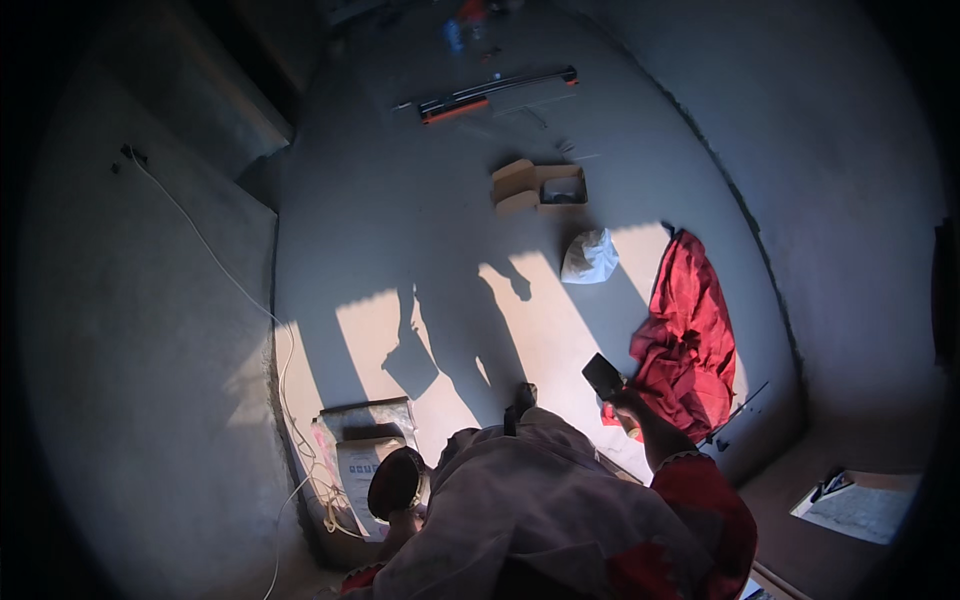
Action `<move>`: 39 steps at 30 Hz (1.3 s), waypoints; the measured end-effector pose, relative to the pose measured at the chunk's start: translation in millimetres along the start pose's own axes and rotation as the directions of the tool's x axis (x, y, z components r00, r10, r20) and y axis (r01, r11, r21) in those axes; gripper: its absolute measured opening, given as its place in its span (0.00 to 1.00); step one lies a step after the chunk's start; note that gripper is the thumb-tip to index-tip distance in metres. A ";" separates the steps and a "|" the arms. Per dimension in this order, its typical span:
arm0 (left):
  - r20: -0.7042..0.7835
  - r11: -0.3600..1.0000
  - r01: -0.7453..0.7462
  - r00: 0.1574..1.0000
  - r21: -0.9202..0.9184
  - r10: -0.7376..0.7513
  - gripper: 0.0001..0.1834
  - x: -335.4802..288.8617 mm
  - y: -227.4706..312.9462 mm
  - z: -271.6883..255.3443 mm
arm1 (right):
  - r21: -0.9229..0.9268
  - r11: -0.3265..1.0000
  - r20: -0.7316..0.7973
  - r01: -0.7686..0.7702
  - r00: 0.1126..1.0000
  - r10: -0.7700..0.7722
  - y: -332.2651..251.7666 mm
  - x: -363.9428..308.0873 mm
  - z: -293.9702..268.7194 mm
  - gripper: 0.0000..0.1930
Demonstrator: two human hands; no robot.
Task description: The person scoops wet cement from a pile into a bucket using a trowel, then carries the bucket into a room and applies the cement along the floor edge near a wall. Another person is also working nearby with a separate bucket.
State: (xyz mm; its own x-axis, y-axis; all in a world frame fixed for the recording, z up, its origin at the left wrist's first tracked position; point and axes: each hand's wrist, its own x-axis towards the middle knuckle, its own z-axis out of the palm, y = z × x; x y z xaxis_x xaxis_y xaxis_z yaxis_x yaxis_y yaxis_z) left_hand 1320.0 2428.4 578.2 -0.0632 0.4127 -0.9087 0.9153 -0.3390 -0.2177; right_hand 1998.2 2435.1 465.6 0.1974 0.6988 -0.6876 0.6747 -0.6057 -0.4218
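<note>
At the lower left, my left hand (403,523) is closed at the side of a dark round bucket (397,482), whose open mouth shows as a dark oval with a lighter rim. What is inside it is too dark to make out. My right hand (630,403) reaches forward on the right, closed round a putty knife (603,377) with a wide, dark rectangular blade. A crumpled red cloth (690,335) lies on the floor just beyond that hand. Both hands are apart from each other, on either side of my clothed body.
A tool with an orange part (455,108) lies far ahead, beyond an open cardboard box (515,187) and a white bag (591,257). A pale cable (215,250) runs down the left wall to papers and a flat package (362,465). Walls flank both sides.
</note>
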 end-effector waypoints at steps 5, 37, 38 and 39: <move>0.020 0.999 -0.003 1.000 -0.034 0.004 0.30 33.4 -6.7 -92.8 | -0.043 0.996 0.065 0.077 0.995 -0.074 -125.0 156.7 -118.5 0.13; 0.180 0.995 -0.010 0.984 0.101 -0.008 0.34 408.9 -304.2 -820.5 | 0.055 0.991 -0.119 -0.120 0.985 0.126 -565.4 691.0 -415.5 0.25; 0.206 0.994 -0.013 0.978 0.111 -0.010 0.34 418.2 -312.8 -832.8 | -0.053 0.991 0.026 -0.122 0.992 0.124 -583.5 728.9 -447.4 0.27; 0.232 0.994 -0.019 0.973 0.105 -0.006 0.34 425.9 -318.8 -845.2 | -0.312 0.930 -0.045 0.194 0.975 -0.218 -610.0 763.6 -469.7 0.26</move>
State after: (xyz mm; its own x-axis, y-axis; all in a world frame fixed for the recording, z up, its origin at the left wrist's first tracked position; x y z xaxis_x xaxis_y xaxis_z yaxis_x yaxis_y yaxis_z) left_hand 1337.6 3426.8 561.8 -0.1591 0.2071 -0.9653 0.8694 -0.4339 -0.2364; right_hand 2071.4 3516.9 475.5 0.0771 0.8306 -0.5516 0.8876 -0.3092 -0.3415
